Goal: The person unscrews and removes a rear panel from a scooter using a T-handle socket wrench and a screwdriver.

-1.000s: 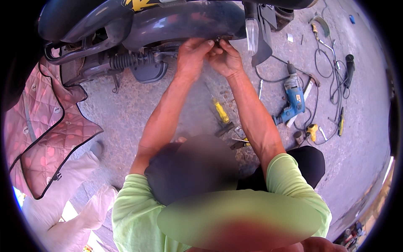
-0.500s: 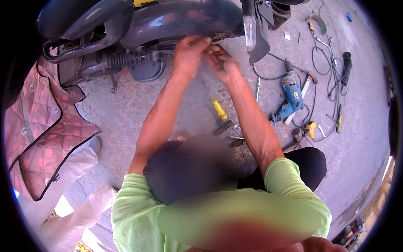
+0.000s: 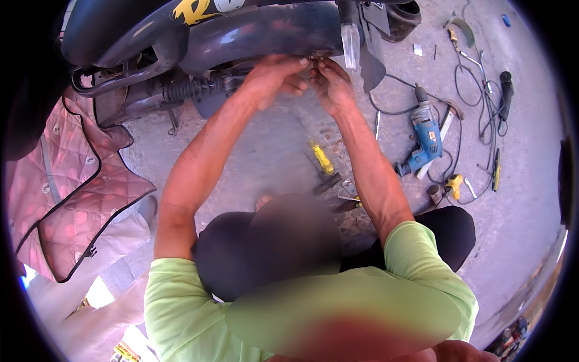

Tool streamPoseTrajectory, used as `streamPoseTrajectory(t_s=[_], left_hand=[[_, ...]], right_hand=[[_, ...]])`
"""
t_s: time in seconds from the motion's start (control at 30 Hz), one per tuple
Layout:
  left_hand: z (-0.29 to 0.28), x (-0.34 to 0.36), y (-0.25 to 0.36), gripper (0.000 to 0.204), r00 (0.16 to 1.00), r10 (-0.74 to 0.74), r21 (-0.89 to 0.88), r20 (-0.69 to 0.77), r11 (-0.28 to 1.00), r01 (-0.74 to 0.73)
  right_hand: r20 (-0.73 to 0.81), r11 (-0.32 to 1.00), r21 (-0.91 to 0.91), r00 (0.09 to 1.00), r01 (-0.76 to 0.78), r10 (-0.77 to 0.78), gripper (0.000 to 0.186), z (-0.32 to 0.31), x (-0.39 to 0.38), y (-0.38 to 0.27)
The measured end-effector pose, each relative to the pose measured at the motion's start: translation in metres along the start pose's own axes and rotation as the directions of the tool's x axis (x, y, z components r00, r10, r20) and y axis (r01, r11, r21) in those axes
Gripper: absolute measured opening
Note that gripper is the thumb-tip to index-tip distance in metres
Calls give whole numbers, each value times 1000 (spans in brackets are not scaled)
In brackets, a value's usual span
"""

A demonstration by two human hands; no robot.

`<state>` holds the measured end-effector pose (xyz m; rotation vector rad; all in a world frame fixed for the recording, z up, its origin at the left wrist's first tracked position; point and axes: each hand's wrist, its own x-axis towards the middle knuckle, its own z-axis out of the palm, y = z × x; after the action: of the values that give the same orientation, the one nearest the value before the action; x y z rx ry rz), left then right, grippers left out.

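Observation:
Both my hands are raised to the lower edge of a dark, glossy, curved panel (image 3: 259, 36) on a motorbike. My left hand (image 3: 274, 78) is closed, its fingers curled, with the fingertips against a small fitting (image 3: 315, 57) at the panel's edge. Just to the right, my right hand (image 3: 335, 90) pinches with thumb and fingers at the same spot. Whatever is between the fingertips is too small to make out. A clear lens (image 3: 350, 45) hangs close to the right hand, beside a dark flap (image 3: 373, 72).
On the concrete floor lie a yellow-handled screwdriver (image 3: 322, 158), a hammer (image 3: 327, 184) and a blue electric drill (image 3: 427, 136). Cables and a black tool (image 3: 506, 93) are farther right. At the left hangs a pink quilted cover (image 3: 78, 163), near a person's pale trouser leg (image 3: 114, 301).
The view has shifted a little. My left forearm has swung outward to the left, its fingers now more curled. My right fingertips have moved up to the panel's edge.

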<state>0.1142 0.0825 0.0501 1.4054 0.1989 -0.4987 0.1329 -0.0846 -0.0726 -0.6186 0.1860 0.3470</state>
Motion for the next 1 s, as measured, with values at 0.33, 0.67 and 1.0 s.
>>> streamPoseTrajectory(t_s=[0.33,0.67,1.0], left_hand=[[-16,4,0,30,986,-10,-18,164,1000,13],[-14,2,0,30,995,37,77,87,996,-44],[-12,3,-2,29,996,72,230,58,970,-83]], right_hand=[[81,987,113,989,117,-126,23,9,20,20],[196,964,248,970,95,-146,25,7,17,24],[379,975,224,920,17,-102,28,12,13,9]])
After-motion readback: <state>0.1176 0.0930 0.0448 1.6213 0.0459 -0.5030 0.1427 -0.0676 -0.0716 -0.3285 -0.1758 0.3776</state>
